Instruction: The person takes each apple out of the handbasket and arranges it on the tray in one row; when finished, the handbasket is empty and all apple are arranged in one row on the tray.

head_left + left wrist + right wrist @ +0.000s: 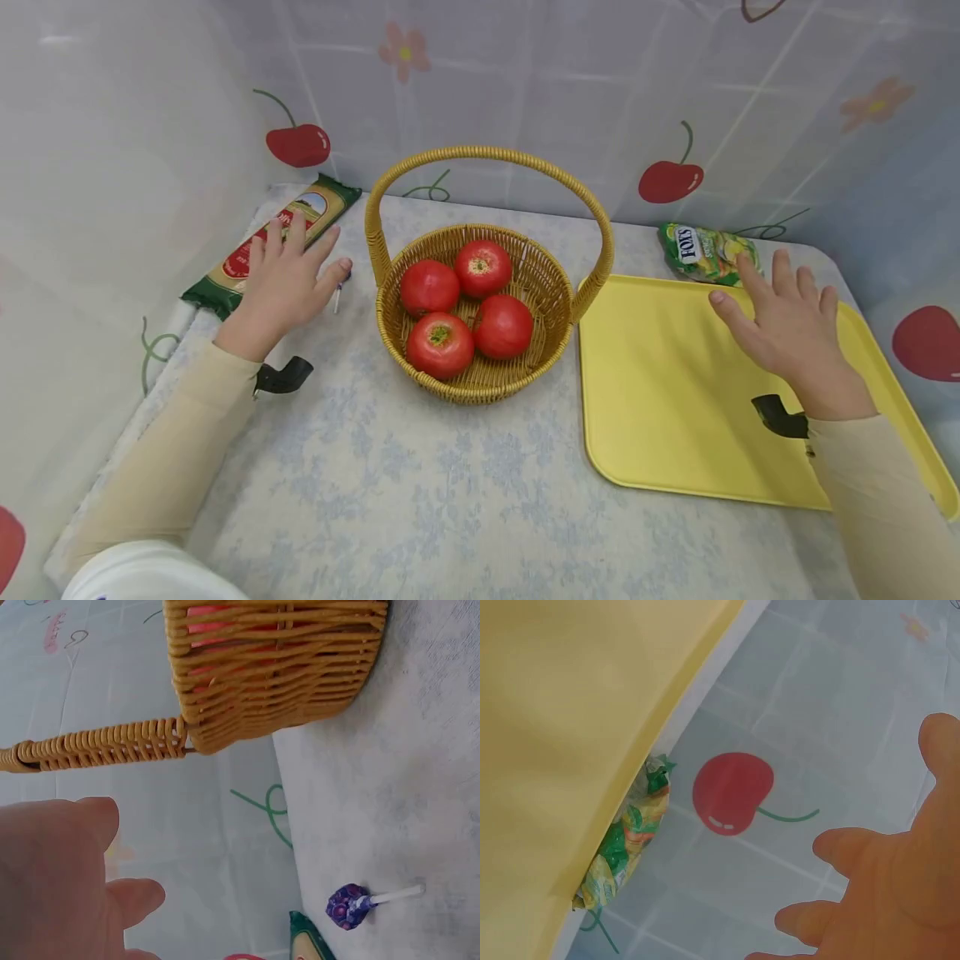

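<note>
Over the left of the cloth (420, 500): your left hand (283, 282), fingers spread, nothing held, nearest the green-ended packet (238, 262) and the lollipop (347, 907); over the yellow tray (660, 408): your right hand (793, 333), likewise spread and empty, near the Fox's bag (701, 254) at the tray's far edge. Between the two: one wicker basket (480, 393), handle (487, 152) upright, four red fruits (503, 327) inside. Step in hand, as judged: both hands poised, no grasp yet made; your next move would call for lowering one and curling its fingers round a chosen item
</note>
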A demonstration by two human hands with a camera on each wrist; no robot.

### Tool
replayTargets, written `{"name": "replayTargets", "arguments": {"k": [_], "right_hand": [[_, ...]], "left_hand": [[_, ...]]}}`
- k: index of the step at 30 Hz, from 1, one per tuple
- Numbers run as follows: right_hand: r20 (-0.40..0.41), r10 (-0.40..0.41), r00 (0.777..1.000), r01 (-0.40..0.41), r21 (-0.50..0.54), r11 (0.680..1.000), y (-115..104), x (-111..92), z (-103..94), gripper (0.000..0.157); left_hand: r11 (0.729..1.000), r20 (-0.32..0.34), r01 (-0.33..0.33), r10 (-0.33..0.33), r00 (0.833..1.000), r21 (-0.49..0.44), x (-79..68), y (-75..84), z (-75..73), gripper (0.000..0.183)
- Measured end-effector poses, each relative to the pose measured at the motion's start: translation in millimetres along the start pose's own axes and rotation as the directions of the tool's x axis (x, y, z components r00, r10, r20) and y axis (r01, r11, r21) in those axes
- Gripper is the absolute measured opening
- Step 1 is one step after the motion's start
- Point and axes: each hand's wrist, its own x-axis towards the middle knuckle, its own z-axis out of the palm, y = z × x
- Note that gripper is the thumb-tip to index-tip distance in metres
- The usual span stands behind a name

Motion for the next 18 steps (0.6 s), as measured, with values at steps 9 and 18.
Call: {"name": "replayTargets", "arguments": {"k": [9,18], "right_hand": [[-0.030,-0.019,0.999,0.020,0.014,1.000,-2,-1,4.4,0.082],[-0.025,-0.038,0.999,0.038,0.030,0.999,-4,0,9.3,0.082]], "left_hand": [[1.000,0.025,-0.022,0.021,0.999,0.015,-16.7,10.6,10.2,0.071],[0.997,0.050,-0.072,0.071,0.996,0.020,-42.2,32.1,23.9,0.068]]}}
